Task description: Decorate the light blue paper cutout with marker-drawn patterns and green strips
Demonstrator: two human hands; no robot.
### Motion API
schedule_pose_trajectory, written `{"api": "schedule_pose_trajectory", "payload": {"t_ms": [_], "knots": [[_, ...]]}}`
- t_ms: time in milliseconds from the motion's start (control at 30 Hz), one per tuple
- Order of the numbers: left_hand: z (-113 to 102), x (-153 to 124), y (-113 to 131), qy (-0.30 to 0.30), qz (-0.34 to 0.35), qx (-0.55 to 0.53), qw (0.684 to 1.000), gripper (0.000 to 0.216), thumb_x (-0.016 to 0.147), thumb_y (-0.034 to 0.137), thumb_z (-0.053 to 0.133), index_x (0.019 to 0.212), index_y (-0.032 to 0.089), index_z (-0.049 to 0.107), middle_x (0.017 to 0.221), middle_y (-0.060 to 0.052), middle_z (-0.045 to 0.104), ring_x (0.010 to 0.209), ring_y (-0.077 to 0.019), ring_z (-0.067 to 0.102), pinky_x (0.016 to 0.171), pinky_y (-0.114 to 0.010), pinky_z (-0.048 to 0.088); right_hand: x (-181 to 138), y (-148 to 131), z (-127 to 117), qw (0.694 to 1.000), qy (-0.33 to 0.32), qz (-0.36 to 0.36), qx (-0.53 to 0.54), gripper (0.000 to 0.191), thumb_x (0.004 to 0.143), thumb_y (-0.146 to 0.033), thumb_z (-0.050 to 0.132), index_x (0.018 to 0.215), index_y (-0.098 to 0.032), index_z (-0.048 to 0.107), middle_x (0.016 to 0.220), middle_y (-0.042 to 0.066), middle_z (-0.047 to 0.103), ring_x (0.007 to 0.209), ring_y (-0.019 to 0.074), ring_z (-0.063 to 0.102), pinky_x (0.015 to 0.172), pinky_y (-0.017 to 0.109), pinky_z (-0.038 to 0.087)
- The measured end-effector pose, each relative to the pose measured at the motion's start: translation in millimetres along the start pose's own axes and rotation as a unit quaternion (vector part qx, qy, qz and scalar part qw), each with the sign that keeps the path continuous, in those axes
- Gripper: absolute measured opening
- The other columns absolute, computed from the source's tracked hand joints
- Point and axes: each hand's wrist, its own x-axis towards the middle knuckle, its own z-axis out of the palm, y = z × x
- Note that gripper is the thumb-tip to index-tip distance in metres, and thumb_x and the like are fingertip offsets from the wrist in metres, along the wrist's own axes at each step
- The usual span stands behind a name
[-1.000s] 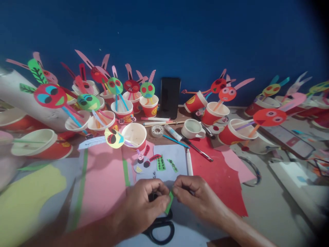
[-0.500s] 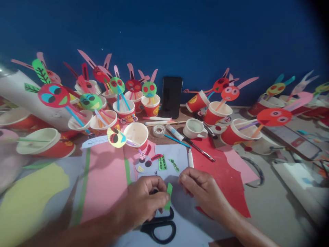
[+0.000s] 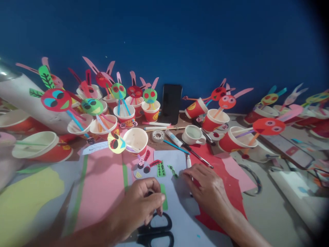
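My left hand (image 3: 144,204) is closed, pinching a small green paper strip (image 3: 163,199) between thumb and fingers. Just beneath that hand lie scissors with black handles (image 3: 157,234); their blades are hidden. My right hand (image 3: 207,187) is low over the edge between blue and red paper, fingers bent and a little apart. It partly covers a white marker (image 3: 188,160); whether the fingers touch it I cannot tell. Left of its fingertips lie a green cutout with a black pattern (image 3: 172,171) and a green rectangle with black dots (image 3: 161,168).
Paper cups with paper bug figures line the back, among them a green-headed one (image 3: 149,95). A phone (image 3: 171,103) leans upright on the blue wall. A tape roll (image 3: 158,136), glue stick (image 3: 174,138), small cup (image 3: 193,134) and red paper (image 3: 218,195) lie nearer.
My right hand has moved right and its fingers have loosened, now over the white marker. The left hand still holds the green strip, slightly further left. The view has tilted a little.
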Motion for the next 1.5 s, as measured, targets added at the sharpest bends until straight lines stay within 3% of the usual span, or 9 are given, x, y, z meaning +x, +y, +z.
{"api": "schedule_pose_trajectory", "payload": {"t_ms": [267, 400, 567, 700, 967, 1100, 1233, 1333, 1500], "knots": [[-2.0, -1.5, -0.3, 0.010, 0.004, 0.003, 1.000, 0.019, 0.066, 0.032, 0.055, 0.061, 0.020, 0.040, 0.048, 0.008, 0.045, 0.036, -0.0033, 0.030, 0.037, -0.019, 0.022, 1.0, -3.5, 6.2, 0.993, 0.018, -0.051, -0.108, 0.016, 0.089, -0.025, 0.055, 0.086, -0.023, 0.071, 0.080, 0.005, 0.067, 0.080, 0.0212, 0.057, 0.080, 0.038, 0.032], [-2.3, -1.3, -3.5, 0.008, 0.005, 0.008, 1.000, 0.021, 0.066, 0.034, 0.055, 0.062, 0.021, 0.040, 0.044, 0.010, 0.037, 0.036, -0.0038, 0.027, 0.037, -0.019, 0.023, 2.3, -4.8, 6.8, 0.990, 0.000, -0.071, -0.118, 0.018, 0.088, -0.025, 0.056, 0.101, -0.027, 0.068, 0.093, 0.004, 0.068, 0.087, 0.0227, 0.055, 0.085, 0.041, 0.031], [-1.3, -1.8, -7.4, 0.003, 0.008, 0.009, 1.000, 0.019, 0.067, 0.032, 0.056, 0.063, 0.020, 0.042, 0.048, 0.010, 0.040, 0.037, -0.0039, 0.029, 0.037, -0.018, 0.025, 5.4, -7.6, 6.6, 0.986, -0.045, -0.090, -0.134, 0.020, 0.088, -0.027, 0.057, 0.106, -0.030, 0.064, 0.112, 0.003, 0.066, 0.099, 0.0249, 0.054, 0.090, 0.044, 0.031], [-1.4, -2.3, -7.1, 0.001, 0.010, 0.005, 1.000, 0.018, 0.067, 0.031, 0.055, 0.063, 0.020, 0.042, 0.048, 0.009, 0.041, 0.038, -0.0044, 0.030, 0.038, -0.019, 0.024, 5.7, -8.0, 6.8, 0.982, -0.052, -0.082, -0.162, 0.017, 0.087, -0.026, 0.059, 0.103, -0.027, 0.065, 0.114, 0.005, 0.066, 0.104, 0.0270, 0.053, 0.093, 0.047, 0.031], [-3.1, -0.6, -1.5, 0.008, 0.000, -0.018, 1.000, 0.020, 0.063, 0.031, 0.055, 0.060, 0.021, 0.038, 0.045, 0.010, 0.037, 0.037, -0.0040, 0.026, 0.038, -0.020, 0.022, 2.8, -2.0, 3.8, 0.983, -0.007, -0.100, -0.151, 0.018, 0.091, -0.027, 0.051, 0.099, -0.026, 0.067, 0.106, 0.006, 0.069, 0.098, 0.0244, 0.058, 0.092, 0.043, 0.033], [-6.1, 1.3, -2.9, 0.009, 0.008, -0.022, 1.000, 0.019, 0.066, 0.030, 0.056, 0.061, 0.020, 0.041, 0.047, 0.009, 0.041, 0.037, -0.0037, 0.026, 0.038, -0.020, 0.024, 1.8, 8.9, -1.5, 0.981, 0.033, -0.055, -0.181, 0.022, 0.093, -0.033, 0.049, 0.098, -0.020, 0.066, 0.086, 0.006, 0.071, 0.078, 0.0213, 0.064, 0.076, 0.036, 0.037], [-8.4, 1.7, -3.1, 0.006, 0.023, -0.025, 0.999, 0.019, 0.068, 0.029, 0.056, 0.061, 0.020, 0.042, 0.050, 0.009, 0.042, 0.038, -0.0033, 0.027, 0.039, -0.019, 0.025, 2.2, 17.6, -6.3, 0.974, 0.020, -0.015, -0.226, 0.029, 0.091, -0.043, 0.051, 0.087, -0.017, 0.061, 0.056, 0.000, 0.064, 0.051, 0.0181, 0.059, 0.062, 0.032, 0.036], [-9.1, 0.8, -1.9, 0.002, 0.027, -0.024, 0.999, 0.020, 0.069, 0.030, 0.058, 0.061, 0.019, 0.042, 0.051, 0.009, 0.041, 0.038, -0.0029, 0.028, 0.038, -0.019, 0.024, 2.3, 16.4, -7.2, 0.966, 0.012, -0.002, -0.258, 0.029, 0.089, -0.047, 0.051, 0.076, -0.021, 0.056, 0.051, -0.002, 0.062, 0.047, 0.0179, 0.058, 0.058, 0.030, 0.036], [-8.3, 0.0, -1.2, 0.001, 0.043, -0.012, 0.999, 0.021, 0.071, 0.032, 0.058, 0.062, 0.018, 0.043, 0.055, 0.008, 0.044, 0.039, -0.0027, 0.031, 0.039, -0.018, 0.026, 1.8, 10.9, -2.7, 0.952, 0.016, 0.009, -0.307, 0.021, 0.081, -0.042, 0.057, 0.082, -0.021, 0.056, 0.048, -0.001, 0.062, 0.047, 0.0214, 0.060, 0.050, 0.029, 0.031]]}}
